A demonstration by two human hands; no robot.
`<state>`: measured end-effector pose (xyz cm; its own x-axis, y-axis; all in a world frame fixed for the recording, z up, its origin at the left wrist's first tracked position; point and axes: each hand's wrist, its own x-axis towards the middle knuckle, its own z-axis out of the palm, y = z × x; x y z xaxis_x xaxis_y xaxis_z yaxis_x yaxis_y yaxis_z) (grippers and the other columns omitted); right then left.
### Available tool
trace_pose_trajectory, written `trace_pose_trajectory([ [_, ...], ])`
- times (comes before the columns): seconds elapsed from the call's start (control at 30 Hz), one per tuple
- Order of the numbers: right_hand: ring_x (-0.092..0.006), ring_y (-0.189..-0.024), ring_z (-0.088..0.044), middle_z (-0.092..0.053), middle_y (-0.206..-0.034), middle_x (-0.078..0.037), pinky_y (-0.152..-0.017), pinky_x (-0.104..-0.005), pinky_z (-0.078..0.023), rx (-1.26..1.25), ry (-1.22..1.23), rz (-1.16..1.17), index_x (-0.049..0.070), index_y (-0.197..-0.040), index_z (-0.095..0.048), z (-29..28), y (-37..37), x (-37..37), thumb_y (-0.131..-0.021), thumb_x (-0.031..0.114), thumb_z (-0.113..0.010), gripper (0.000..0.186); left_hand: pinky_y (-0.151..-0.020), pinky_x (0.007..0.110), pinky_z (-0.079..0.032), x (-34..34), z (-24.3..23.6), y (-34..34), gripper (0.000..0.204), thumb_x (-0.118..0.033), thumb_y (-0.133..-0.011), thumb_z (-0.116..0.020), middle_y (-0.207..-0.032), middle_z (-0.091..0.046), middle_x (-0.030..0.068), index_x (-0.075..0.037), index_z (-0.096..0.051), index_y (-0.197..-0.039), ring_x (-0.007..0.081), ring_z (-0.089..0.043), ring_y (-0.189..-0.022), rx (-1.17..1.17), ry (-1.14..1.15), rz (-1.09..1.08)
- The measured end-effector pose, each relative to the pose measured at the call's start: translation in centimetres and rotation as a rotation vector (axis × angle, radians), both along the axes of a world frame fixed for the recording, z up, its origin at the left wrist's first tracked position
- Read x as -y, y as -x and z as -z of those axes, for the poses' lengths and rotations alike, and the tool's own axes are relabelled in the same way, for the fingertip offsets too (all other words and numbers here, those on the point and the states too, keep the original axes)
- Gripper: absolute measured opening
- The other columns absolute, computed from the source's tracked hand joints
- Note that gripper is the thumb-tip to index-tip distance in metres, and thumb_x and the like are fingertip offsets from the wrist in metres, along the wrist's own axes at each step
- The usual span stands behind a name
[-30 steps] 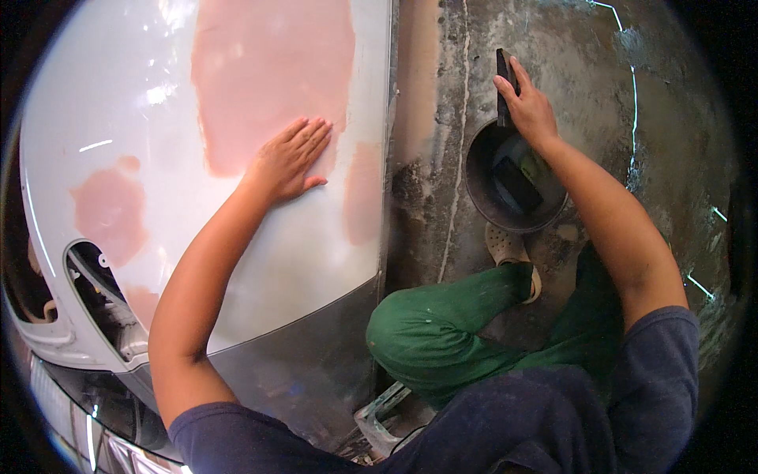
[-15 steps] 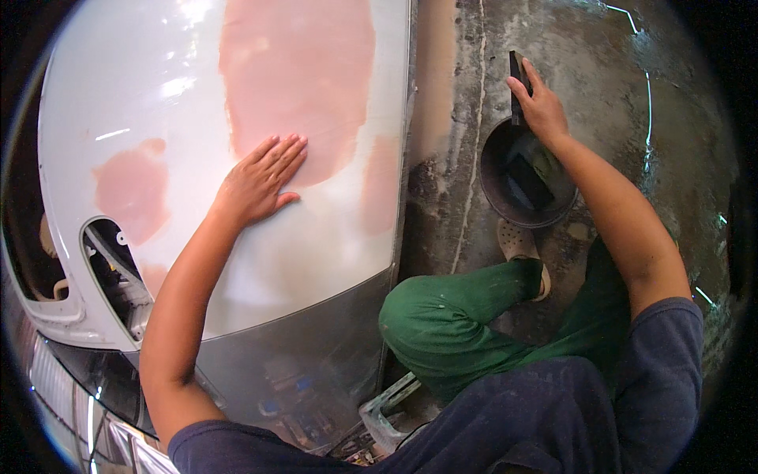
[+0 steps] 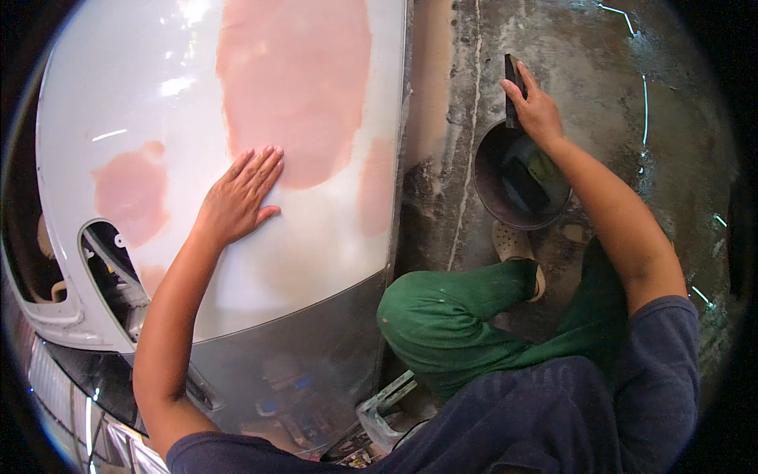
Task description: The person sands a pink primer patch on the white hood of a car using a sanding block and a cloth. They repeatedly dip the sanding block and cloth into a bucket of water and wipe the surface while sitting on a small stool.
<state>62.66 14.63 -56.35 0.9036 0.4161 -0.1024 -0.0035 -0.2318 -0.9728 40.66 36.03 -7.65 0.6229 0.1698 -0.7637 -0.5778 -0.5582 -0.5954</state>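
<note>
My left hand (image 3: 241, 196) lies flat on a white car body panel (image 3: 308, 237), fingers stretched out and thumb apart. Its fingertips rest by the lower left edge of a large pink filler patch (image 3: 296, 87). Off to the right, my right hand (image 3: 540, 112) grips a slim black block (image 3: 512, 71), which looks like a sanding block, between thumb and fingers. That block is held upright on edge above the far rim of a dark bucket (image 3: 483, 193). Inside the bucket, a dark rectangular shape (image 3: 525, 182) and something greenish show; I cannot tell whether they are objects or reflections.
Smaller pink patches (image 3: 133, 193) mark the panel, which has an oval opening (image 3: 114, 268) at its left. A grey lower section (image 3: 300, 340) borders it. The floor (image 3: 600, 71) looks wet. My bent green-trousered leg (image 3: 458, 316) and clog (image 3: 512, 241) are below the bucket.
My left hand has slid left and slightly toward me across the panel. The right hand still grips the block above the bucket, almost unmoved. The whole view has shifted slightly.
</note>
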Motion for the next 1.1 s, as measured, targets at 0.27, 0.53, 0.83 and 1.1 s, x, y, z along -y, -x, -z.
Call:
trace_pose_trajectory([
  [0.27,-0.0498,-0.116,-0.067,-0.072,-0.121,-0.03,-0.099,-0.0506,-0.052,-0.039,0.002,0.018,0.015,-0.163,-0.042,-0.2,-0.2,0.2,-0.101,0.071,-0.05,0.084,-0.135,0.045,-0.012,-2.2,8.1,-3.2,0.089,-0.064,-0.102,-0.047,-0.174,-0.029,0.0108,0.0,-0.034,-0.163,0.0237,-0.02,-0.163,0.039,0.039,0.057],
  [0.53,-0.0458,-0.131,-0.061,-0.064,-0.142,-0.028,-0.11,-0.0478,-0.046,-0.082,-0.041,0.12,0.011,-0.161,-0.044,-1.7,-2.3,0.5,-0.102,0.068,-0.049,0.083,-0.133,0.046,-0.019,-4.8,19.8,-7.2,0.077,-0.049,-0.103,-0.056,-0.171,-0.034,0.0152,-0.001,-0.039,-0.16,0.027,-0.026,-0.161,0.256,0.138,0.068],
  [0.83,-0.0375,-0.13,-0.063,-0.065,-0.139,-0.028,-0.111,-0.0421,-0.045,-0.209,-0.268,0.306,-0.005,-0.154,-0.047,2.5,-5.9,3.9,-0.103,0.058,-0.059,0.082,-0.1,0.051,-0.058,18.0,48.8,-8.1,0.058,-0.041,-0.096,-0.069,-0.143,-0.061,0.0191,-0.005,-0.061,-0.141,0.0389,-0.061,-0.13,0.25,0.816,-0.736],
  [1.1,-0.0124,-0.075,-0.056,-0.06,-0.097,-0.002,-0.065,-0.0289,-0.048,-0.304,-0.464,0.186,0.006,-0.152,-0.05,-5.3,-4.5,1.1,-0.105,0.052,-0.062,0.066,-0.113,0.049,-0.051,13.7,61.5,-8.8,0.079,-0.031,-0.092,-0.074,-0.158,-0.05,0.0244,-0.009,-0.042,-0.161,0.0429,-0.056,-0.139,0.71,0.937,-1.327],
])
